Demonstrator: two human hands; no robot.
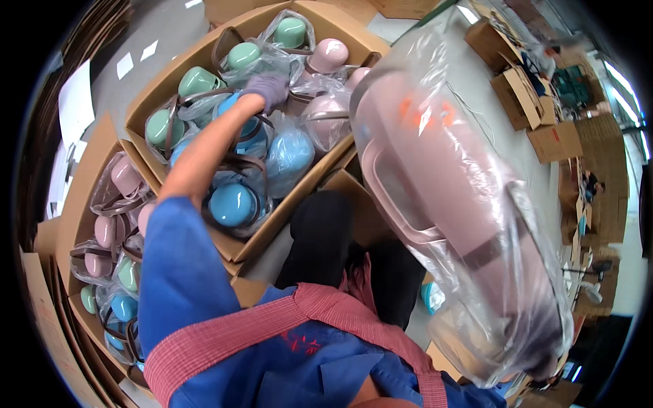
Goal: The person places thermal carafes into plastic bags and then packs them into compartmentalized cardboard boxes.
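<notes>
My left hand, in a pale purple glove, reaches into a big cardboard box. It is among glossy rounded vessels in clear plastic with brown straps; its fingers are blurred, and whether they hold anything cannot be made out. Around it are a green vessel, a pink one and a blue one. At the right, close to the camera, a long pink jug with a loop handle is raised in a clear plastic bag. My right hand grips its lower end, partly hidden behind the plastic.
A second cardboard box at the left holds more pink, green and blue vessels. Stacked flat cardboard lines the left edge. Past the jug are open cartons and people at a distance. A blue-green container sits by my legs.
</notes>
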